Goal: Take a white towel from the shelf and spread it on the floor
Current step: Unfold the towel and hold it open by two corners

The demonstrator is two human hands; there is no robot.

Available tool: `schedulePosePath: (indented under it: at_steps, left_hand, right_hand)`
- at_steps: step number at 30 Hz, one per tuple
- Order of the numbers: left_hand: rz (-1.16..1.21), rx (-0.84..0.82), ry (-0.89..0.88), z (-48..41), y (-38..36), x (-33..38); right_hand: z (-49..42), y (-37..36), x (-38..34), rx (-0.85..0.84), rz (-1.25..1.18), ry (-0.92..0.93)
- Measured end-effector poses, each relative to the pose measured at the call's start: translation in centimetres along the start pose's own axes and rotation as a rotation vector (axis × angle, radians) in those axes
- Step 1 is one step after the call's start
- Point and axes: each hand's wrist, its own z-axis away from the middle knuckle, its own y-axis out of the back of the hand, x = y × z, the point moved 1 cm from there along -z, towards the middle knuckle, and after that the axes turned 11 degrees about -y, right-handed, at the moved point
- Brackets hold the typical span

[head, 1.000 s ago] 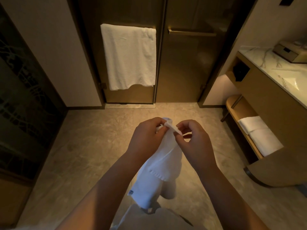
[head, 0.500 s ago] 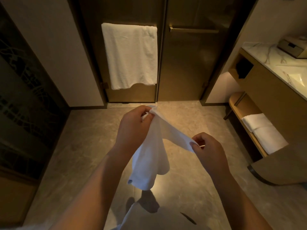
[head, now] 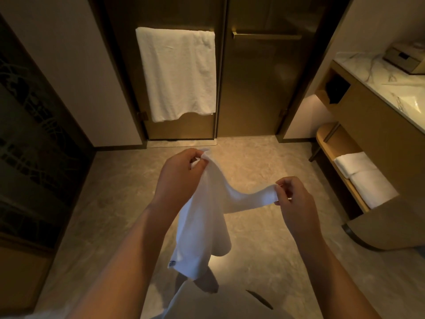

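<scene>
Above the stone floor (head: 115, 203), a person holds a white towel (head: 202, 226) in mid-air, the left hand (head: 181, 171) pinching its upper corner, the right hand (head: 292, 199) gripping another edge; folded towels (head: 365, 178) lie on the shelf (head: 340, 187) nearby.

A large white bath towel (head: 178, 74) is hung over a bar on the left glass door (head: 161, 132). A bare handle bar (head: 266, 36) is seen on the right door. A tissue box (head: 404, 58) is set on the marble countertop (head: 377, 72).
</scene>
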Motion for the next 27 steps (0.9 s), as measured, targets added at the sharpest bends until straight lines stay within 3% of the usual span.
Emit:
schedulePosePath:
  at_steps: [11,27]
  left_hand:
    - [-0.101,-0.141,0.051,-0.4,0.0,-3.2]
    - [-0.232,-0.319,-0.007,-2.0,-2.8,-4.6]
  right_hand:
    - [-4.7,-0.4,-0.8,-0.114,0.462,0.184]
    - [-7.8,2.0,1.5,-0.158,0.472,0.026]
